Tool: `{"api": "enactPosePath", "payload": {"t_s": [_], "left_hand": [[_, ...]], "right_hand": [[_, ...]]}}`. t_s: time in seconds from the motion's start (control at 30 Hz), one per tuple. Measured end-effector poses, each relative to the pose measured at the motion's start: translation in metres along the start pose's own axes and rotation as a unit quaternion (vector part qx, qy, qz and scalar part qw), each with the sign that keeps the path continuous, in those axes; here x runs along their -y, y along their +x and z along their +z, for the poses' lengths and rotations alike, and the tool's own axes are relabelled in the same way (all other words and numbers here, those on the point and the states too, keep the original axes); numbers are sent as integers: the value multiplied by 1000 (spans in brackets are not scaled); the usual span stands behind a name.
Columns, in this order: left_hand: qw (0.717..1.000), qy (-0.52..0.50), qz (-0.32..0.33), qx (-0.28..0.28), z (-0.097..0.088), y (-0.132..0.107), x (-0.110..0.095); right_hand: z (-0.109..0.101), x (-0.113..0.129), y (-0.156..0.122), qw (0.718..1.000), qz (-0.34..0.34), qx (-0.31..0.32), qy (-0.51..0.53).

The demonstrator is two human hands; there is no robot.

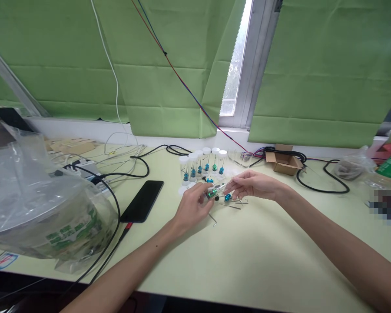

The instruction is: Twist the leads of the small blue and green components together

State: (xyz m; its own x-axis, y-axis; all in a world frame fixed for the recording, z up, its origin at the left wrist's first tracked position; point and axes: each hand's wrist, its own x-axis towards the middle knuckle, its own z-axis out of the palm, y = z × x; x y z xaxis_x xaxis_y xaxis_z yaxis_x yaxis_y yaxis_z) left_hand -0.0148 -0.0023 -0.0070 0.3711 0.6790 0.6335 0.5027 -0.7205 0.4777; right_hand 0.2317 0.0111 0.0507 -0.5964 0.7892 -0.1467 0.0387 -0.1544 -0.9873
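Clear tube, green part inside, held low over the table. Left hand is closed on one end, right hand pinches the other. Best held level, I'd say, clear of the vials behind.

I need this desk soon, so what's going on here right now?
Both hands hold one small clear tube just above the table: the left hand at its green end, the right hand pinching the other. Behind stands a row of white-capped vials holding blue and green pieces. Hex keys and a blue piece lie below the hands.
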Motion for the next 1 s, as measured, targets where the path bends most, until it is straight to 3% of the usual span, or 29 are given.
{"api": "enactPosePath", "payload": {"t_s": [0.4, 1.0], "left_hand": [[999, -11, 21, 25, 1, -3, 4], [999, 2, 20, 49, 1, -4, 2]], "right_hand": [[-15, -14, 7, 997, 25, 64, 40], [-5, -16, 9, 999, 28, 32, -13]]}}
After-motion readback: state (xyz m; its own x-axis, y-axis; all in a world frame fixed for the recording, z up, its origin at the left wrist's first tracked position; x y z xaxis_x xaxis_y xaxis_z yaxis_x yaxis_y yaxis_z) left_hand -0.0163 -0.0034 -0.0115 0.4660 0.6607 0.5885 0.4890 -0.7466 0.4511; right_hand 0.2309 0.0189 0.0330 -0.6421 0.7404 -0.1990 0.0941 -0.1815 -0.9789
